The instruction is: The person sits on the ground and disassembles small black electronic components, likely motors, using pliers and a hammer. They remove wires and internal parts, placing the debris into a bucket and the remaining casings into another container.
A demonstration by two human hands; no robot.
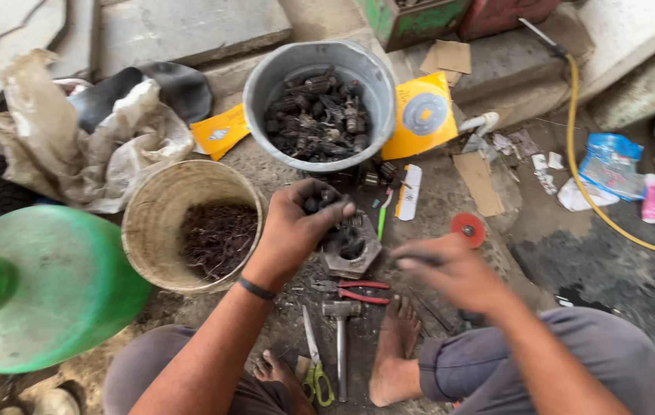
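**Greasy part gripped above a hexagonal block**

Nearest the camera, a hammer (340, 338) is laid between bare feet. A dark metal part (320, 201) is clasped in the left hand (294, 230), over a hexagonal block (352, 247). The blurred right hand (450, 270) is curled around a thin dark tool (418, 259). Beyond, a grey bucket (320, 107) is filled with similar parts.

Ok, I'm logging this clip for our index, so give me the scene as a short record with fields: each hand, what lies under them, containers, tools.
left hand: left hand closed around a small dark greasy metal part, above a hexagonal metal block
right hand: right hand blurred, gripping a thin dark rod-like tool
containers: grey metal bucket full of dark metal parts; tan bucket with dark stringy scrap; green plastic jug
tools on ground: hammer, red-handled pliers, green-handled scissors
seating: person on the ground, barefoot
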